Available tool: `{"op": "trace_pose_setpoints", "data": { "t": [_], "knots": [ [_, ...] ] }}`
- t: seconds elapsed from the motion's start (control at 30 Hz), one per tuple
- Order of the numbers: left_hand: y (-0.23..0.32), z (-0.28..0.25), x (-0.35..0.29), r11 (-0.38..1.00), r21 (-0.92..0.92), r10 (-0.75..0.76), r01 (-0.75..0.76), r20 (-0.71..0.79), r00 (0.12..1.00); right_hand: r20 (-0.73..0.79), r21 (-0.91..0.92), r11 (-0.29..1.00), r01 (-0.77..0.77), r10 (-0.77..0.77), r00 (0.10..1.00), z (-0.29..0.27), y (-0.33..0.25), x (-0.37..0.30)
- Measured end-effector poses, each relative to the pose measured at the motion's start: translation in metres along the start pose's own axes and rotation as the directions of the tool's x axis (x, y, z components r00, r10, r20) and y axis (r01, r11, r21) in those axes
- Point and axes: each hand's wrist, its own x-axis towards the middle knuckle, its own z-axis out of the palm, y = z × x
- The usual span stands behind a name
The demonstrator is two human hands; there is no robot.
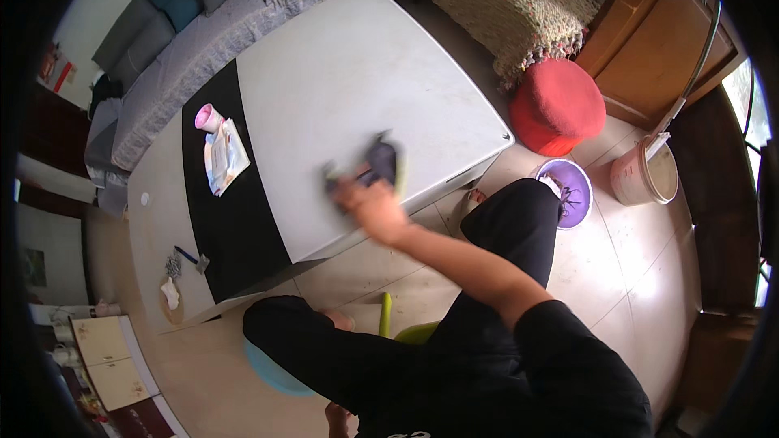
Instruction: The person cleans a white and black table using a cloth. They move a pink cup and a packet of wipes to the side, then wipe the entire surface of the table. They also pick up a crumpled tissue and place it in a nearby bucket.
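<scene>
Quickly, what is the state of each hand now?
Left hand: mostly out of view; open or closed cannot be told.
Right hand: on a dark, blurred cloth; gripping or only pressing cannot be told.

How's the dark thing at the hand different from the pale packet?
The dark thing looks blurred; the pale packet looks sharper. The right hand is on the dark thing; no hand touches the packet. On the table, the dark thing is over the whitish part; the packet lies on the black strip. Both share one table.

cloth (385,159): dark | table (324,73): white, black band (235,235) | stool (560,105): red | basin (581,209): purple
</scene>
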Motion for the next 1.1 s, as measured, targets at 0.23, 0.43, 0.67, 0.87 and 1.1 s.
{"op": "trace_pose_setpoints", "data": {
  "t": [0.23, 0.43, 0.67, 0.87, 1.1],
  "knots": [
    [0.001, -0.067, 0.005, 0.948, -0.153, 0.293, -0.281, 0.062, 0.954, 0.147, 0.026, 0.99, -0.14, 0.134, 0.98, -0.021, 0.029, 0.109],
    [-0.072, -0.066, 0.034, 0.717, 0.284, 0.591, -0.637, 0.237, 0.771, -0.017, -0.115, 0.809, -0.576, 0.578, 0.816, -0.062, 0.186, 0.066],
    [-0.053, -0.046, 0.059, 0.873, -0.259, 0.454, -0.413, 0.126, 0.882, -0.128, -0.282, 0.671, -0.686, 0.682, 0.72, -0.001, 0.392, -0.118],
    [0.046, -0.091, 0.042, 0.518, 0.792, 0.658, -0.324, -0.127, 0.742, -0.225, 0.42, 0.553, -0.72, 0.831, 0.508, -0.123, 0.286, -0.112],
    [0.202, -0.101, -0.075, 0.554, -0.097, 0.581, -0.827, -0.666, 0.467, -0.553, -0.346, 0.82, -0.456, 0.215, 0.805, 0.006, 0.109, 0.024]
  ]
}}
